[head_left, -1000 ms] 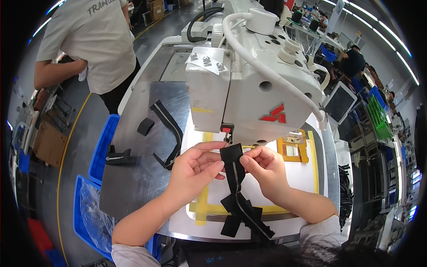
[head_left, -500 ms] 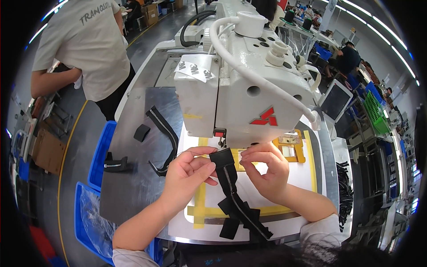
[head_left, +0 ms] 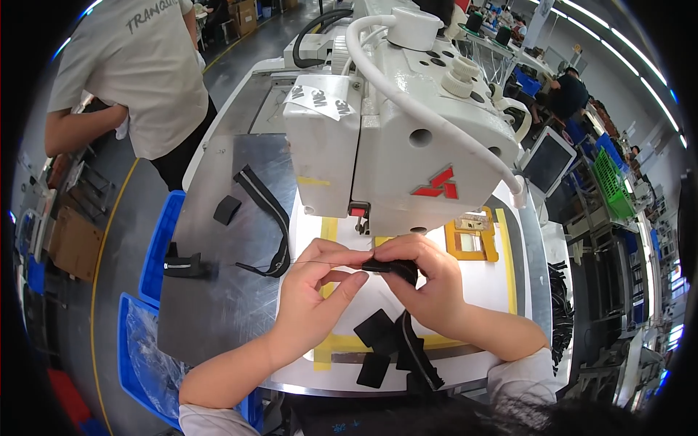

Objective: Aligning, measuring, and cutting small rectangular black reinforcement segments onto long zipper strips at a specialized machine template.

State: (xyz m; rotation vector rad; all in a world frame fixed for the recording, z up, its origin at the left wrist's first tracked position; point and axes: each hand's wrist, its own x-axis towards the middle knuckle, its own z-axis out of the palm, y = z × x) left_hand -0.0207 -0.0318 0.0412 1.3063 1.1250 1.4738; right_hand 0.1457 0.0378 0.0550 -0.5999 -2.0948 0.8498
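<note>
Two blue bins [head_left: 161,243] sit far left, then a curvy black zipper strip [head_left: 276,216] on the metal table [head_left: 218,305]. The left hand's [head_left: 313,291] thumb is spread off its index finger, can't tell if it's gripping. The right hand [head_left: 432,287] pinches a folded black piece [head_left: 401,270] near the machine head [head_left: 392,160]. Yellow frame's [head_left: 472,255] off right.

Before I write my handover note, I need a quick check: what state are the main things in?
Right hand: closed on a black strip
Black strip: bent over
Left hand: thumb apart from index finger
Long zip: curved, lying loose
Small black square: lying loose
Lower blue bin: open, clear plastic inside
Screen: looks dark
Yellow frame: lying flat
Sewing machine: running or stopped, cannot tell
</note>
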